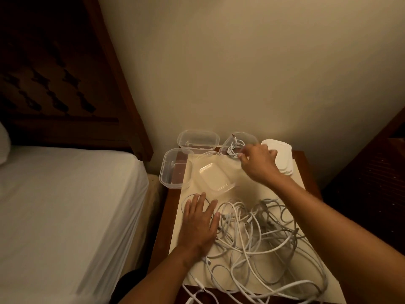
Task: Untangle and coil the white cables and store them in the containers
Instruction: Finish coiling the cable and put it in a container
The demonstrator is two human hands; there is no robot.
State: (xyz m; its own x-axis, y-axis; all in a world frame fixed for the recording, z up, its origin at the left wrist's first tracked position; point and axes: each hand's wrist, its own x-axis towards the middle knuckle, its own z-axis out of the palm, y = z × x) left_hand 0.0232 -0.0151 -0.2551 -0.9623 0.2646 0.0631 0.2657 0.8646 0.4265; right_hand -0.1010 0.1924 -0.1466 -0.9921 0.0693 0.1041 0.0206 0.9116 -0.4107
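Observation:
A big tangle of white cables (258,235) covers the near half of the pale mat (293,178) on the bedside table. My left hand (200,220) lies flat with straight fingers on the tangle's left edge. Behind it stand clear plastic containers: an empty one at the left (175,170), an empty one at the back (198,140), and a tilted one in the middle (215,176). A fourth container (238,139) at the back holds a coiled white cable (233,148). My right hand (257,164) hovers at that container's rim, fingers bent over the coil and thumb spread apart.
A stack of white lids (283,159) sits at the table's back right, partly under my right hand. The wooden table (163,216) stands against the wall. A bed with a white sheet (65,205) lies close on the left. Cable ends hang over the table's front edge.

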